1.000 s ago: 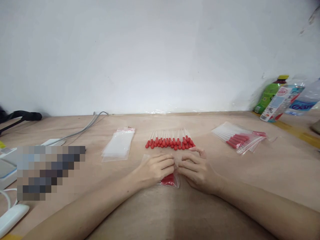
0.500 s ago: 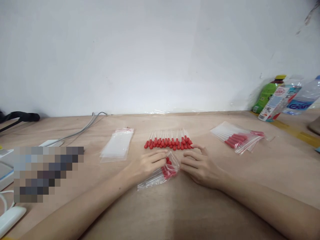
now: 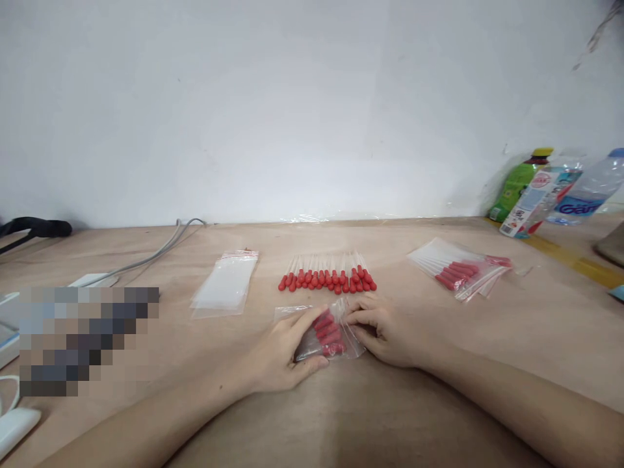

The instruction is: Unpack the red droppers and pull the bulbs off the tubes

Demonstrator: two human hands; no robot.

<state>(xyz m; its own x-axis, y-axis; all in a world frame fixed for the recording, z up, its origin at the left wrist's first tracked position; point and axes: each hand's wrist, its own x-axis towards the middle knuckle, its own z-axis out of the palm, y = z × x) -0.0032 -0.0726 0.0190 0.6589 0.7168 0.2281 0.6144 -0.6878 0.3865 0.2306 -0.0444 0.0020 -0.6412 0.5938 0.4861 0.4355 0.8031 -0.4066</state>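
Thumb of the left hand point(image 3: 277, 356), hidden half a second ago, now shows, spread apart from the fingers over a partly covered clear bag point(image 3: 353, 350) of red-bulbed droppers point(image 3: 329, 335). I can't tell whether the right hand's point(image 3: 384, 333) curled fingers pinch the bag's end. Loose droppers point(image 3: 336, 280) lie beyond.

Red bulbs point(image 3: 338, 289) tip clear-stemmed droppers point(image 3: 325, 278) on a light-brown, wood-grained counter point(image 3: 273, 429). Red lines point(image 3: 238, 254) cross the translucent zip bags point(image 3: 225, 284) at left; the centre bag point(image 3: 351, 346) is clear. A white wall point(image 3: 292, 110) backs a grey cable point(image 3: 155, 257), a green bottle point(image 3: 515, 187) with a yellow cap point(image 3: 543, 152) and a clear bottle point(image 3: 598, 184) with a blue label point(image 3: 578, 207).
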